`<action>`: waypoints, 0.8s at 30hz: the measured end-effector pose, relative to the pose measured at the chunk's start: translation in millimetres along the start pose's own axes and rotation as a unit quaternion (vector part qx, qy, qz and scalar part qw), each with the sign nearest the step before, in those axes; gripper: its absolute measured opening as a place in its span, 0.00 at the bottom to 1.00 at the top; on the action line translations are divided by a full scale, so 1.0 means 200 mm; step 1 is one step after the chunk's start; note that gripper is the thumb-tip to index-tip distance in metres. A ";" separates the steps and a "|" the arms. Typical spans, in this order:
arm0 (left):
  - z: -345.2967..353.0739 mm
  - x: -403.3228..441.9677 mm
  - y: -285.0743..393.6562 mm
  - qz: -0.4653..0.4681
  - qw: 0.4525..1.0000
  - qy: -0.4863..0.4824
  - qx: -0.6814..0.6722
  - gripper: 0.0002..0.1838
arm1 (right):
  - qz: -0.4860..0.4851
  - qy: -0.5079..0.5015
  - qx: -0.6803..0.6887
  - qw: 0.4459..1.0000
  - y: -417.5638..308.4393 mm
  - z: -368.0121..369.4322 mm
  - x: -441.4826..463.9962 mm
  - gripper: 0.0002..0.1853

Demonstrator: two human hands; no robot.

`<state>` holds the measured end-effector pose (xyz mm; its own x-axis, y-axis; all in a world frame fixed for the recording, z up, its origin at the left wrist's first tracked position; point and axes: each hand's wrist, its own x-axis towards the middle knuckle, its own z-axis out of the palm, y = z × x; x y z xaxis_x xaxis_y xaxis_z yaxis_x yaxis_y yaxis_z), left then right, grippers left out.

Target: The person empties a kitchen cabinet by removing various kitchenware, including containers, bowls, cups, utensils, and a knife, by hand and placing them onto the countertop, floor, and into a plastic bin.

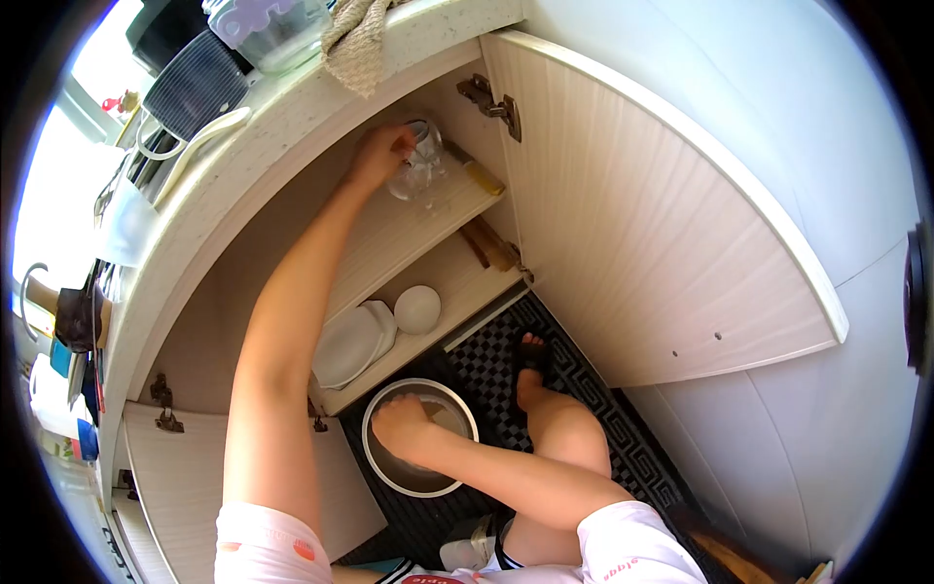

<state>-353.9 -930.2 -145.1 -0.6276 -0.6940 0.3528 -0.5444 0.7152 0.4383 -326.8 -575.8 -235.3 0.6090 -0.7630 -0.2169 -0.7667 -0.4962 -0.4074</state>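
My left hand [381, 154] reaches onto the upper shelf of the open cabinet, with its fingers closed at the rim of a clear glass jar [420, 177]. The glass is see-through, so its exact outline is hard to make out. Lower down, my right hand [401, 426] is curled into a fist over the inside of a round metal basin [471, 420] on the floor. What the fist holds, if anything, is hidden. Something brownish shows in the basin beside the hand.
The right cabinet door [642, 224] stands wide open; the left door [321, 487] is open too. White plates [350, 346] and a white bowl [417, 310] sit on the lower shelf. Above, the countertop [282, 107] holds a dark ribbed mug [197, 86] and a beige cloth [355, 44].
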 end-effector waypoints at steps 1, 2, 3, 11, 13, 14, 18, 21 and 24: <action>-0.01 -0.03 -0.03 -0.002 1.000 0.001 -0.007 0.06 | 0.001 -0.006 -0.003 1.000 0.00 0.00 0.01 0.11; -0.04 -0.08 0.01 -0.003 1.000 0.001 -0.014 0.06 | 0.007 -0.005 0.007 1.000 0.00 0.01 0.03 0.12; -0.07 -0.14 0.05 -0.005 1.000 0.001 -0.021 0.06 | 0.013 -0.005 0.017 1.000 0.00 0.00 0.04 0.12; -0.42 -0.80 0.68 -0.033 0.996 0.016 0.084 0.08 | -0.017 -0.041 0.037 0.998 0.02 -0.11 0.02 0.14; -0.48 -0.97 0.78 -0.034 0.996 0.016 0.076 0.09 | -0.024 -0.030 0.067 0.997 0.02 -0.18 -0.07 0.16; -0.51 -1.05 0.83 -0.043 0.995 0.009 0.085 0.10 | -0.031 -0.024 0.066 0.997 0.03 -0.24 -0.15 0.15; -0.59 -1.34 1.02 -0.075 0.993 0.000 0.088 0.11 | -0.043 0.024 0.083 0.995 0.06 -0.51 -0.43 0.18; -0.63 -1.52 1.17 -0.066 0.994 -0.017 0.091 0.11 | -0.040 0.268 0.134 0.953 0.00 -0.62 -0.56 0.13; -0.65 -1.63 1.29 -0.030 0.991 -0.060 0.112 0.12 | -0.114 0.494 0.142 0.850 -0.16 -0.62 -0.66 0.12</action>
<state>-217.5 -529.9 -38.9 -0.6454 -0.7302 0.2243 -0.6841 0.6831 0.2556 -408.1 -510.0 -83.1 0.1598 -0.7061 0.6898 -0.4862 -0.6644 -0.5675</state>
